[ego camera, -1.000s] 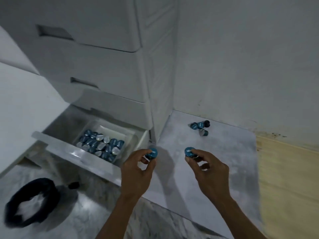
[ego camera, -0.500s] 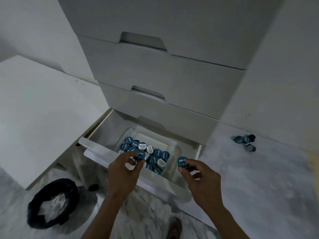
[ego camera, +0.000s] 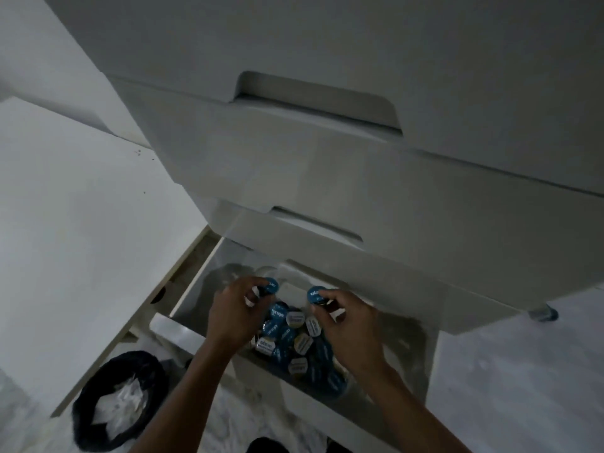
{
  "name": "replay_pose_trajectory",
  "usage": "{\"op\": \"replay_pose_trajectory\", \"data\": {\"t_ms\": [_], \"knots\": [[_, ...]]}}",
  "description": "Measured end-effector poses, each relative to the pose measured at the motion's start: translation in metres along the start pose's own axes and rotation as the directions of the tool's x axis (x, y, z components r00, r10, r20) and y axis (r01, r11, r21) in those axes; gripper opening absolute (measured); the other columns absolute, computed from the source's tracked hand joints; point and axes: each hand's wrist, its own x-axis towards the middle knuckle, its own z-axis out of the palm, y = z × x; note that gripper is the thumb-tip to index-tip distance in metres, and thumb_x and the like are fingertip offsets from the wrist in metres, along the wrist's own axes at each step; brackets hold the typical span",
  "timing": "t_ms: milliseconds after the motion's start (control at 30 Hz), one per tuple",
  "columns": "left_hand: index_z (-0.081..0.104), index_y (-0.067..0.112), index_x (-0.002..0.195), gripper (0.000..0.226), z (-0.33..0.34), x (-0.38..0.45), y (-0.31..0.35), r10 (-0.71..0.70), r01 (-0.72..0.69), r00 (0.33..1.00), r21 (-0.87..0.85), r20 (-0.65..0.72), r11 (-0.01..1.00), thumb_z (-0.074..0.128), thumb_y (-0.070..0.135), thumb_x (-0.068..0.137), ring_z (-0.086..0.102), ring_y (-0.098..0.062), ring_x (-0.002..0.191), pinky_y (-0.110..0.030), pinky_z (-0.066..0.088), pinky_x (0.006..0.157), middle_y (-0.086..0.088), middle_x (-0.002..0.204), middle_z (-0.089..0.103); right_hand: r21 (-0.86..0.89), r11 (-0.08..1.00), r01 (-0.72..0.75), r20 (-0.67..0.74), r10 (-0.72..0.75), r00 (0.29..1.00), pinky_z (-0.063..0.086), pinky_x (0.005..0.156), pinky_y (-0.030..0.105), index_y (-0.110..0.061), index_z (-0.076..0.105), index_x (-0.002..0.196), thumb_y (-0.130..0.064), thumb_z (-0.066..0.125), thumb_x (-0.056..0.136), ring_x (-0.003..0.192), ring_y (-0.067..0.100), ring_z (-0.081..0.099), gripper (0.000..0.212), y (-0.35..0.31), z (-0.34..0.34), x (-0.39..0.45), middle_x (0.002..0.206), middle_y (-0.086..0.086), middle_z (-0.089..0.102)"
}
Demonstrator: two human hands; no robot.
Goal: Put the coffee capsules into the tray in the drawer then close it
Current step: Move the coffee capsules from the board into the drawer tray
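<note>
The bottom drawer (ego camera: 196,289) of a white cabinet stands pulled out. Inside it a clear tray (ego camera: 291,289) holds several blue and silver coffee capsules (ego camera: 294,335). My left hand (ego camera: 233,317) hovers over the tray's left part and pinches a blue capsule (ego camera: 270,286) at its fingertips. Over the tray's right part, my right hand (ego camera: 346,325) pinches a second blue capsule (ego camera: 315,295). Both held capsules are above the far, bare end of the tray. One more capsule (ego camera: 544,313) peeks out on the floor at the right, past the drawer corner.
Two closed drawers (ego camera: 327,178) rise above the open one. A black-lined bin (ego camera: 119,393) with white paper stands on the marble floor at lower left. A white panel (ego camera: 81,223) lies to the left of the drawer. A pale floor mat (ego camera: 523,371) is at right.
Both hands moved forward from the drawer's front rim to above the tray, each still pinching its capsule. The camera came closer and lower over the drawer.
</note>
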Motion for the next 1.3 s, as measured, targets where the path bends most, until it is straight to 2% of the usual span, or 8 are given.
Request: {"op": "replay_pose_trajectory", "data": {"t_ms": [67,167,300,400,533,833,1067,1300], "knots": [[0.067,0.029,0.106,0.020,0.002,0.018,-0.007,0.003,-0.005,0.998,0.041,0.058,0.999,0.070,0.026,0.086,0.058,0.000,0.079,-0.030,0.056,0.071,0.013,0.094,0.062,-0.031,0.999,-0.029,0.019,0.029,0.999,0.053,0.071,0.020,-0.022,0.073,0.102,-0.024,0.076,0.083,0.079,0.003,0.063,0.020,-0.001,0.015,0.010,0.091,-0.012,0.071],[0.068,0.031,0.104,0.020,0.008,0.042,-0.020,0.058,-0.069,0.986,0.065,0.154,0.995,0.071,0.025,0.086,0.057,0.000,0.078,-0.028,0.054,0.069,0.012,0.096,0.064,-0.094,0.992,-0.082,0.044,0.086,0.995,0.054,0.073,0.025,-0.024,0.073,0.103,-0.027,0.073,0.085,0.082,0.004,0.063,0.018,-0.001,0.037,0.020,0.091,-0.011,0.071],[0.069,0.032,0.101,0.019,0.014,0.063,-0.032,0.175,-0.201,0.938,0.059,0.298,0.978,0.074,0.032,0.082,0.062,-0.002,0.078,-0.032,0.057,0.068,0.018,0.094,0.063,-0.220,0.962,-0.162,0.046,0.176,0.983,0.053,0.073,0.028,-0.029,0.070,0.105,-0.034,0.070,0.085,0.089,0.011,0.064,0.020,0.003,0.062,0.027,0.098,-0.006,0.072],[0.070,0.032,0.098,0.019,0.016,0.073,-0.039,0.198,-0.240,0.909,0.071,0.366,0.968,0.076,0.032,0.080,0.062,-0.005,0.078,-0.033,0.057,0.072,0.012,0.096,0.069,-0.315,0.931,-0.182,0.070,0.214,0.974,0.051,0.071,0.030,-0.030,0.067,0.107,-0.035,0.066,0.087,0.092,0.016,0.065,0.021,0.004,0.076,0.030,0.099,-0.003,0.072],[0.072,0.033,0.100,0.020,0.018,0.080,-0.043,0.231,-0.305,0.896,0.149,0.380,0.940,0.073,0.032,0.081,0.068,-0.017,0.084,-0.035,0.056,0.074,0.005,0.098,0.074,-0.406,0.894,-0.188,0.049,0.227,0.973,0.051,0.073,0.032,-0.025,0.067,0.113,-0.027,0.066,0.086,0.092,0.025,0.066,0.027,0.005,0.090,0.032,0.099,0.004,0.073],[0.066,0.035,0.114,0.025,0.025,0.081,-0.046,0.332,-0.492,0.823,0.287,0.460,0.822,0.054,0.032,0.092,0.069,-0.026,0.090,-0.036,0.055,0.077,-0.001,0.100,0.074,-0.555,0.823,-0.123,-0.010,0.141,0.990,0.051,0.067,0.034,-0.016,0.068,0.097,-0.015,0.069,0.077,0.075,0.031,0.068,0.020,0.013,0.105,0.034,0.084,0.008,0.074],[0.069,0.024,0.108,0.021,0.029,0.083,-0.050,0.345,-0.496,0.797,0.213,0.495,0.842,0.052,0.027,0.097,0.066,-0.020,0.084,-0.036,0.055,0.076,-0.002,0.098,0.071,-0.538,0.831,-0.142,-0.025,0.153,0.988,0.048,0.068,0.034,-0.017,0.069,0.093,-0.017,0.067,0.079,0.074,0.030,0.066,0.014,0.016,0.101,0.032,0.079,0.007,0.073],[0.071,0.021,0.099,0.020,0.029,0.086,-0.053,0.350,-0.505,0.770,0.174,0.533,0.845,0.054,0.032,0.096,0.062,-0.021,0.083,-0.039,0.054,0.074,-0.002,0.092,0.066,-0.542,0.828,-0.143,0.036,0.193,0.981,0.049,0.079,0.034,-0.027,0.071,0.104,-0.029,0.061,0.088,0.085,0.024,0.066,0.019,0.015,0.090,0.031,0.090,0.003,0.074]]}}
